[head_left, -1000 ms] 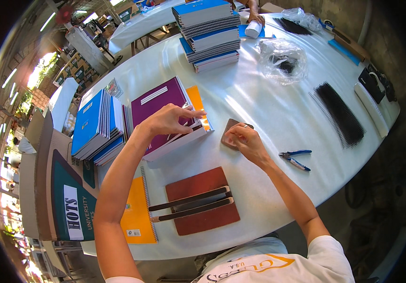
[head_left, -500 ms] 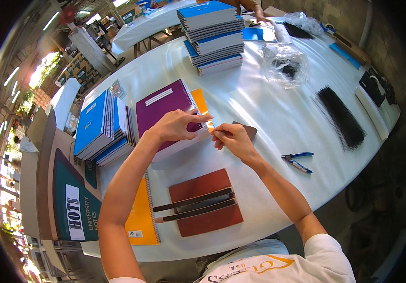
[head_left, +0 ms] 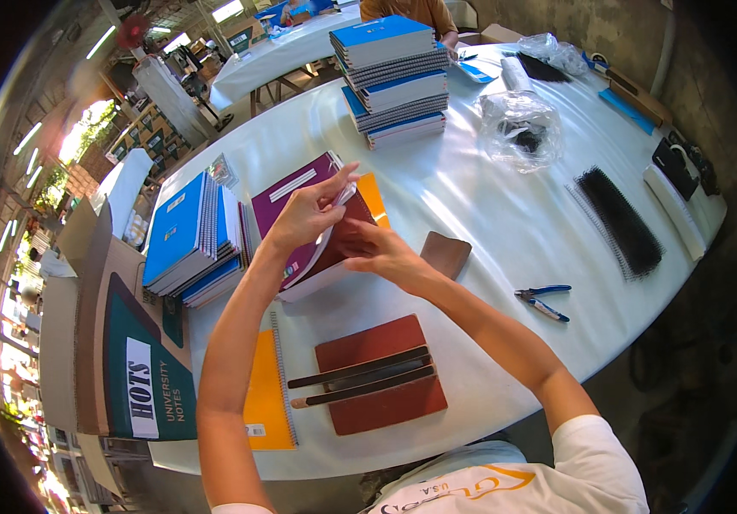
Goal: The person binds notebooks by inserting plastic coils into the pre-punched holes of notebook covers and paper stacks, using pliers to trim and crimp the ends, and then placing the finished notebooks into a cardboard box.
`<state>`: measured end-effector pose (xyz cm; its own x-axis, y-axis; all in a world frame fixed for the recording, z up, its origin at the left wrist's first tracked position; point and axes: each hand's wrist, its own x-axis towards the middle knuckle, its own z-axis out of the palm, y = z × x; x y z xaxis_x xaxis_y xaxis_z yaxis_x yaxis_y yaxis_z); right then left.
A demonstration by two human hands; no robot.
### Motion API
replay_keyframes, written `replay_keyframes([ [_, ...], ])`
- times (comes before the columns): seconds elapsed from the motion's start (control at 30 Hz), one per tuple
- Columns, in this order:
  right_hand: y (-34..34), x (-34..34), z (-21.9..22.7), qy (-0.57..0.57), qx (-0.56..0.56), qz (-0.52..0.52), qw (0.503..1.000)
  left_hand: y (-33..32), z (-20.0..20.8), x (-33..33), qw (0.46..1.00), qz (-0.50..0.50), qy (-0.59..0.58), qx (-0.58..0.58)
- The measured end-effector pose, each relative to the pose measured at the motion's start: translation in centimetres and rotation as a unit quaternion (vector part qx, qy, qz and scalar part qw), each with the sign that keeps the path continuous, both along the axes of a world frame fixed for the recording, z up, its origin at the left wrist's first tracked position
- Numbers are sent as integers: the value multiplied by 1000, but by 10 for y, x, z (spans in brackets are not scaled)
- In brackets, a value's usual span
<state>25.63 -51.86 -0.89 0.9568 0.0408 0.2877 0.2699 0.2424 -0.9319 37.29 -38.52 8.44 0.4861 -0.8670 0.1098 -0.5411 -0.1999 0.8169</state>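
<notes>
My left hand (head_left: 310, 212) is closed on the lifted edge of a purple-covered notebook (head_left: 272, 208) on top of a stack. The cover bends up, and a dark reddish surface shows beneath it. My right hand (head_left: 381, 250) lies close by at the stack's right side, its fingers apart and partly curled, apparently holding nothing. Part of an orange-yellow sheet or cover (head_left: 372, 195) sticks out behind the stack. To the right of my right hand lies a small brown block (head_left: 446, 254).
Blue spiral notebooks stand in a left pile (head_left: 178, 227) and a tall far stack (head_left: 390, 90). Blue-handled pliers (head_left: 544, 301), black coils (head_left: 617, 223) and a plastic bag (head_left: 518, 128) lie right. Nearer are a reddish board (head_left: 386, 415), a yellow notebook (head_left: 267, 394) and a carton (head_left: 86, 343).
My left hand has raised the notebook's edge from the stack, bending the purple cover upward. My right hand has moved left and its pinched fingers have spread.
</notes>
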Motion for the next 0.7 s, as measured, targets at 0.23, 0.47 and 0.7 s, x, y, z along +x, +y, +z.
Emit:
replay_keyframes([
  [0.23,13,61,19,-21,-146,-301,942,0,3,20,946,181,85,-256],
  [0.47,-48,-41,159,-147,-295,-114,937,170,-9,32,906,323,82,-261],
  [0.7,-73,-153,101,-28,-204,-6,979,146,0,-161,840,249,172,-451],
])
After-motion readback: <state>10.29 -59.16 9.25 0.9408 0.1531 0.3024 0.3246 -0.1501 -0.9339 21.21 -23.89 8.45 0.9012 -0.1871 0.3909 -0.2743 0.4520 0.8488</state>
